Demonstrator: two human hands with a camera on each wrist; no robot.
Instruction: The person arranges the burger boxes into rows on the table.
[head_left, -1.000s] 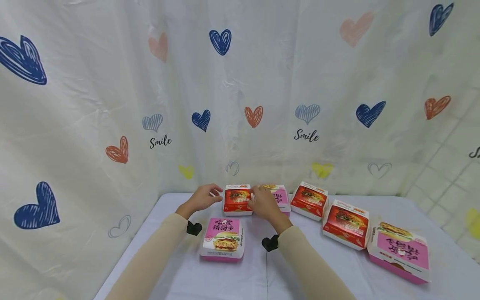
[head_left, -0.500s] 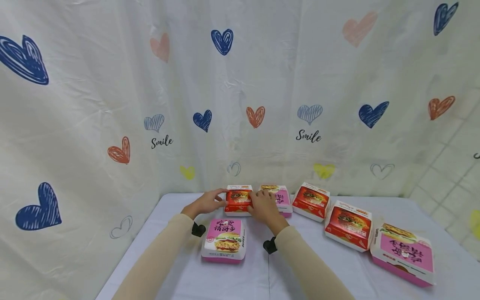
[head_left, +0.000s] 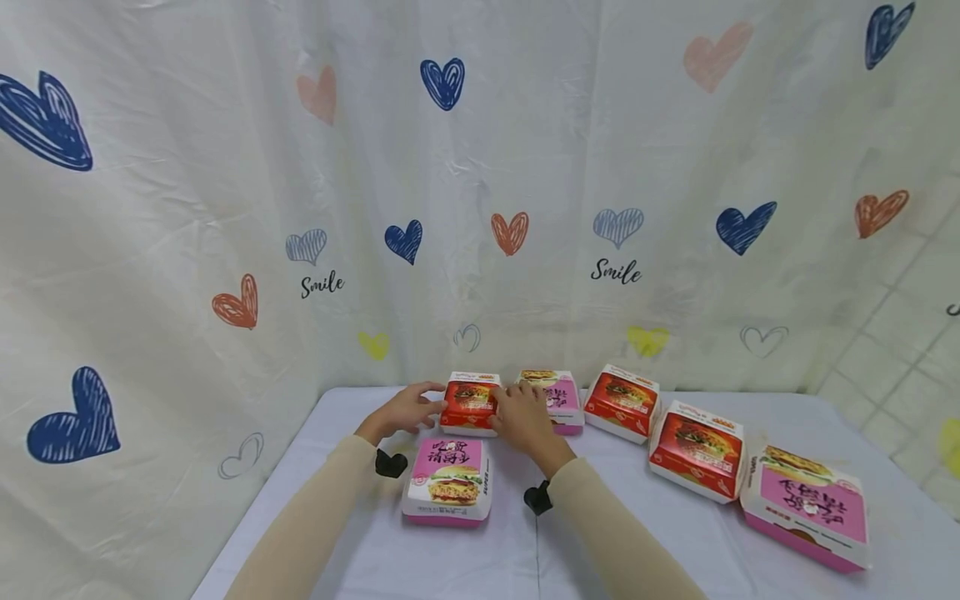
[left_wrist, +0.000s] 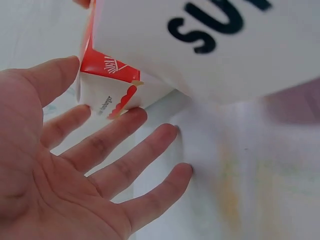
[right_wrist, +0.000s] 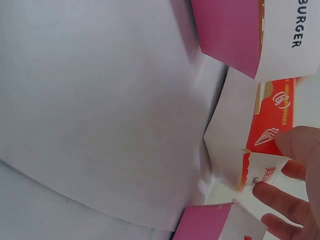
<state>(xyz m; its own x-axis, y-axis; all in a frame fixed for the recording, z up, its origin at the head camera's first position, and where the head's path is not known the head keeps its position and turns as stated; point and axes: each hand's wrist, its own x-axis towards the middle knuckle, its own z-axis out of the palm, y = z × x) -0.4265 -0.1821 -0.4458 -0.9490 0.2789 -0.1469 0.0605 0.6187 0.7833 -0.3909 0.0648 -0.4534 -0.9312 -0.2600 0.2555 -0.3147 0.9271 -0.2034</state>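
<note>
The red box (head_left: 469, 405) stands just behind the near pink box (head_left: 447, 483). The left hand (head_left: 403, 410), loosely spread, touches it; the right hand (head_left: 527, 421) pinches its corner. Positioning seems underway; next needs even pressure.

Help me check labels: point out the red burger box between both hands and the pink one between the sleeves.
Red burger box (head_left: 470, 399), head view: its printed lid.
Pink burger box (head_left: 450, 483), head view: burger picture on lid.
</note>
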